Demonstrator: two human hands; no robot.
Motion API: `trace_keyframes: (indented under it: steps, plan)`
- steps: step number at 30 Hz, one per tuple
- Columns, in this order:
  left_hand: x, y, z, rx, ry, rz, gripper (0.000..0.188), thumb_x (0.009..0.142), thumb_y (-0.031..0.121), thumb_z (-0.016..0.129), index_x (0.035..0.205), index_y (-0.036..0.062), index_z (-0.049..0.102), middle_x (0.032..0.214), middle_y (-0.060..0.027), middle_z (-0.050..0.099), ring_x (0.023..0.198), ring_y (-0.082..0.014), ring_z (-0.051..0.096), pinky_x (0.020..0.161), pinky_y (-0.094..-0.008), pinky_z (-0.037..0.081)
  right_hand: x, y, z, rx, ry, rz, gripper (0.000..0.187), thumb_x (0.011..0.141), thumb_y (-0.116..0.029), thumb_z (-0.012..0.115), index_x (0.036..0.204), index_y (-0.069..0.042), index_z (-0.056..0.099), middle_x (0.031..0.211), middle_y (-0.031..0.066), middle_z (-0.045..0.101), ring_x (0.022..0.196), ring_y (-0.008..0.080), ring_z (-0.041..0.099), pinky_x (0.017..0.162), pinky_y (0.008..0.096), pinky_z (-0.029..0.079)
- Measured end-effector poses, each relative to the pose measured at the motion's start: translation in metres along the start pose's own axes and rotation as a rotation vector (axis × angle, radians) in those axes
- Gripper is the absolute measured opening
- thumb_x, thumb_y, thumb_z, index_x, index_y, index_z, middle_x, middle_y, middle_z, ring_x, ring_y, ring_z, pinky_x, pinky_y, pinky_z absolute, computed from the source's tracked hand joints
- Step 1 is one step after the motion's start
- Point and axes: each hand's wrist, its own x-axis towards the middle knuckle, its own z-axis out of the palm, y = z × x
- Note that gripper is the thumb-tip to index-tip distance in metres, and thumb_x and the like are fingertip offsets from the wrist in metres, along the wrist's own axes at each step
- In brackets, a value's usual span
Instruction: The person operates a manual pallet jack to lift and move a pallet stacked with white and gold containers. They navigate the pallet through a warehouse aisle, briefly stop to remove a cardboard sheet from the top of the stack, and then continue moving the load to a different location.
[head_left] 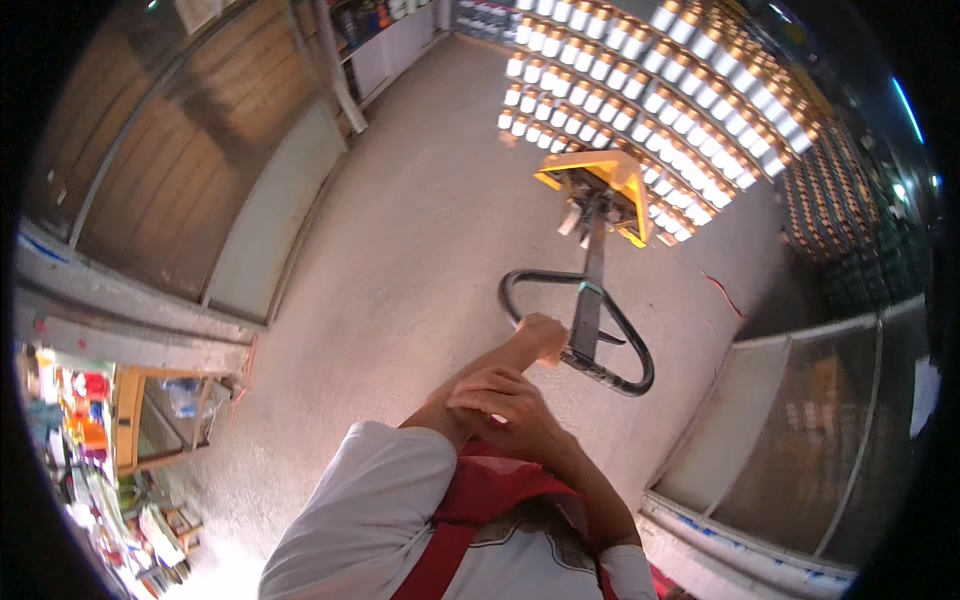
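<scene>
My left hand is closed around the near left part of the black loop handle of a yellow pallet jack. The handle is tilted toward me, and its dark shaft runs up to the jack's body. My right hand rests across my left forearm, its fingers extended and slightly bent, and no object shows in it. Beyond the jack stands a tall stack of gold-topped containers in layers. The jack's forks are hidden.
Bare concrete floor stretches ahead. A framed partition lines the left side, and another panelled partition stands at right. A wooden-framed stand and cluttered goods are at lower left. More stacked containers stand at far right.
</scene>
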Motion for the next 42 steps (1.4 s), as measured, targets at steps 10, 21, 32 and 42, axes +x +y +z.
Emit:
trace_keyframes:
  steps: [10, 21, 32, 42]
  plan:
    - [0.0, -0.01, 0.033, -0.012, 0.114, 0.051, 0.026, 0.064, 0.012, 0.06, 0.086, 0.0043, 0.07, 0.089, -0.0172, 0.067, 0.087, -0.0321, 0.065, 0.072, -0.0392, 0.053, -0.004, 0.019, 0.03, -0.137, 0.123, 0.053, 0.013, 0.077, -0.016, 0.064, 0.087, -0.008, 0.062, 0.089, 0.0086, 0.063, 0.088, 0.0268, 0.06, 0.083, 0.0405, 0.043]
    - [-0.004, -0.057, 0.079, 0.04, 0.133, 0.081, 0.031, 0.065, 0.023, 0.06, 0.089, 0.0055, 0.068, 0.088, -0.0172, 0.066, 0.086, -0.033, 0.064, 0.075, -0.042, 0.051, 0.01, 0.046, 0.079, -0.271, -0.034, -0.022, 0.016, 0.078, -0.024, 0.06, 0.082, -0.009, 0.057, 0.089, 0.0077, 0.056, 0.085, 0.0278, 0.053, 0.074, 0.0392, 0.04]
    - [-0.103, -0.162, 0.091, 0.116, 0.162, 0.05, 0.03, 0.067, 0.021, 0.058, 0.092, 0.0083, 0.069, 0.095, -0.0139, 0.066, 0.092, -0.0302, 0.063, 0.078, -0.0403, 0.051, 0.088, 0.023, 0.23, -0.076, 0.037, -0.155, 0.011, 0.075, -0.015, 0.056, 0.082, -0.006, 0.056, 0.085, 0.0083, 0.054, 0.086, 0.0278, 0.051, 0.078, 0.0397, 0.04]
    - [-0.183, -0.272, 0.119, 0.155, 0.134, 0.111, 0.034, 0.068, 0.028, 0.057, 0.096, 0.0121, 0.067, 0.096, -0.0127, 0.066, 0.093, -0.0311, 0.062, 0.081, -0.0407, 0.049, 0.165, 0.011, 0.342, -0.211, 0.052, -0.015, 0.011, 0.075, -0.017, 0.06, 0.078, -0.007, 0.055, 0.082, 0.0086, 0.053, 0.084, 0.0277, 0.051, 0.079, 0.0392, 0.04]
